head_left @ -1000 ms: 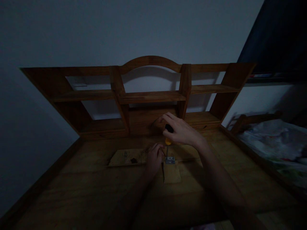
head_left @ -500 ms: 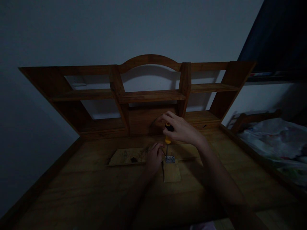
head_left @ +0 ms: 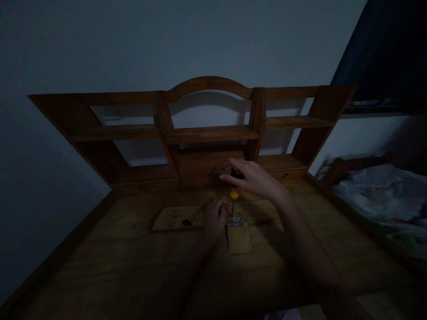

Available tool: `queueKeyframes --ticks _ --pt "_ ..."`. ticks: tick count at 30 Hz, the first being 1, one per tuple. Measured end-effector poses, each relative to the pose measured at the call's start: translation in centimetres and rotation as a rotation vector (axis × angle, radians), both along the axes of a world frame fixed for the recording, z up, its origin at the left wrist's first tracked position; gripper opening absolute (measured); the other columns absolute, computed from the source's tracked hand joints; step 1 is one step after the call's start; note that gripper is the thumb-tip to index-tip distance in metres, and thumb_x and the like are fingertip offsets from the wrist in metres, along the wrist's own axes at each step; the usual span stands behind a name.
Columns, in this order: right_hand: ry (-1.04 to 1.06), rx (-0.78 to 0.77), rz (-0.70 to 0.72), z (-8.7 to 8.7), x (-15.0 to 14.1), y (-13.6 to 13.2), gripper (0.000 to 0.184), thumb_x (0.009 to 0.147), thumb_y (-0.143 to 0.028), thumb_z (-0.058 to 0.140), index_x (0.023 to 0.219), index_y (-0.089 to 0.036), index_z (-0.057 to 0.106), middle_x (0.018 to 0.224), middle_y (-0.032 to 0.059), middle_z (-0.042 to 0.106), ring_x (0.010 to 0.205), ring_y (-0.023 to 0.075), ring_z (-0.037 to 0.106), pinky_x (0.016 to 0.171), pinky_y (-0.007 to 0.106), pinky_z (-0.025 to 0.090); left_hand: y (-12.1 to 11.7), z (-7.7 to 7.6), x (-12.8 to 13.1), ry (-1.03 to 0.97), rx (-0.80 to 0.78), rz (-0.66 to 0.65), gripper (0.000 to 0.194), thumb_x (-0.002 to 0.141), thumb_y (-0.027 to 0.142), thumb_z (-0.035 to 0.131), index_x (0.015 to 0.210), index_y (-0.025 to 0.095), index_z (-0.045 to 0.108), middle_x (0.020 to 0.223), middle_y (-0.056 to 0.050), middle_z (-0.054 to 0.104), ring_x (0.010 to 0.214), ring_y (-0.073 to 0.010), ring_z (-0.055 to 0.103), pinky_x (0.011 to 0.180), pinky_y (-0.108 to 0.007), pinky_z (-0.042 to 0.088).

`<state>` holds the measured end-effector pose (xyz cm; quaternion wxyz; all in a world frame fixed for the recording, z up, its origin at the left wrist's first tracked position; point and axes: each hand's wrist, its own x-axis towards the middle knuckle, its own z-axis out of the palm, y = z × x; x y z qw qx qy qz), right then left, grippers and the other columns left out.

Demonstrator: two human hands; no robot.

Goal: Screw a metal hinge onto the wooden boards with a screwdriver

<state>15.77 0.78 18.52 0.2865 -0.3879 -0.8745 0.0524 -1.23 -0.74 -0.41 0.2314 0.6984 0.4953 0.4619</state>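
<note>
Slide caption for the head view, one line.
Right hand at an upright yellow-and-black screwdriver over a metal hinge, left hand beside it, wooden tabletop below.

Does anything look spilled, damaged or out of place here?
Yes: beside the left hand, the long, flat tan strip carries scattered dark specks and a dark, diamond-shaped patch. They look odd against the plainer surface; the dim picture leaves unclear whether they are debris or damage.

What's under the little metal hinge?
A small tan board pokes out at the near side of the metal hinge, and a longer board shows along the far side. What's right underneath is covered, so I can't see it.
</note>
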Motion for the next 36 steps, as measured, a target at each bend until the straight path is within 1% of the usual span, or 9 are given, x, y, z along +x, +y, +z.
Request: queueKeyframes --ticks 4,6,12,16,18,21,26,32,36 --pt "-0.005 0.015 0.036 -0.01 0.12 0.06 0.017 0.099 -0.032 0.050 0.106 -0.021 0.061 0.103 0.0055 0.069 0.094 0.0206 0.064 0.084 0.032 0.045 -0.01 0.13 -0.01 0.022 0.002 0.004 0.029 0.084 0.006 0.043 0.096 0.021 0.065 0.090 -0.004 0.067 0.085 -0.0195 0.062 0.079 -0.031 0.046" --pt "0.009 0.023 0.049 -0.01 0.14 0.05 0.016 0.095 -0.026 0.051 0.107 -0.021 0.060 0.108 0.0059 0.067 0.100 0.0211 0.063 0.089 0.033 0.045 0.02 0.12 -0.01 0.023 0.004 0.014 0.028 0.084 0.006 0.043 0.094 0.021 0.065 0.092 -0.004 0.067 0.087 -0.0197 0.062 0.080 -0.031 0.046" --pt "0.036 -0.040 0.076 0.02 0.15 -0.06 0.041 0.087 -0.022 0.054 0.128 -0.023 0.054 0.126 0.0078 0.058 0.113 0.0230 0.059 0.102 0.038 0.043 0.09 -0.08 -0.13 0.033 0.017 0.015 0.027 0.087 0.009 0.043 0.096 0.021 0.066 0.098 -0.005 0.068 0.089 -0.0196 0.063 0.081 -0.031 0.047" --pt "0.022 -0.068 0.102 0.32 0.25 -0.24 0.044 0.086 -0.019 0.054 0.130 -0.023 0.054 0.127 0.0079 0.059 0.116 0.0232 0.058 0.102 0.038 0.043 0.02 -0.01 -0.15 0.028 0.024 0.013 0.026 0.088 0.010 0.044 0.097 0.020 0.066 0.095 -0.005 0.067 0.089 -0.0192 0.063 0.082 -0.031 0.048" --pt "0.022 -0.056 0.110 0.44 0.23 -0.36 0.037 0.089 -0.022 0.055 0.126 -0.023 0.056 0.125 0.0073 0.062 0.117 0.0234 0.058 0.102 0.038 0.042 -0.01 0.10 -0.11 0.024 0.020 0.018 0.026 0.087 0.009 0.043 0.096 0.020 0.065 0.093 -0.004 0.067 0.088 -0.0194 0.063 0.082 -0.032 0.048" --pt "0.012 -0.031 0.088 0.45 0.10 -0.52 0.028 0.096 -0.040 0.055 0.118 -0.023 0.059 0.113 0.0069 0.068 0.107 0.0234 0.063 0.093 0.035 0.045 -0.06 0.25 -0.08 0.028 0.014 0.028 0.028 0.086 0.008 0.043 0.096 0.021 0.065 0.092 -0.004 0.067 0.089 -0.0195 0.063 0.083 -0.032 0.048" --pt "-0.078 0.051 -0.069 0.29 -0.01 -0.54 0.041 0.096 -0.061 0.050 0.103 -0.022 0.060 0.085 0.0048 0.070 0.080 0.0223 0.066 0.070 0.029 0.041 -0.09 0.21 -0.11 0.032 0.013 0.031 0.027 0.088 0.010 0.042 0.097 0.021 0.065 0.096 -0.005 0.068 0.089 -0.0191 0.063 0.081 -0.031 0.047" --pt "-0.105 0.062 -0.067 0.50 0.00 -0.49 0.026 0.096 -0.039 0.053 0.113 -0.021 0.061 0.091 0.0055 0.072 0.081 0.0209 0.066 0.071 0.029 0.040 0.10 -0.25 -0.11 0.016 0.025 0.021 0.027 0.088 0.009 0.042 0.097 0.020 0.065 0.094 -0.004 0.067 0.088 -0.0189 0.063 0.080 -0.030 0.046" --pt "-0.038 0.029 -0.005 0.58 0.10 -0.64 0.040 0.088 -0.027 0.057 0.128 -0.022 0.056 0.111 0.0067 0.071 0.092 0.0215 0.066 0.080 0.030 0.044 -0.03 -0.07 -0.10 0.009 0.017 0.028 0.027 0.089 0.010 0.042 0.099 0.020 0.064 0.091 -0.004 0.067 0.086 -0.0188 0.063 0.078 -0.029 0.045"
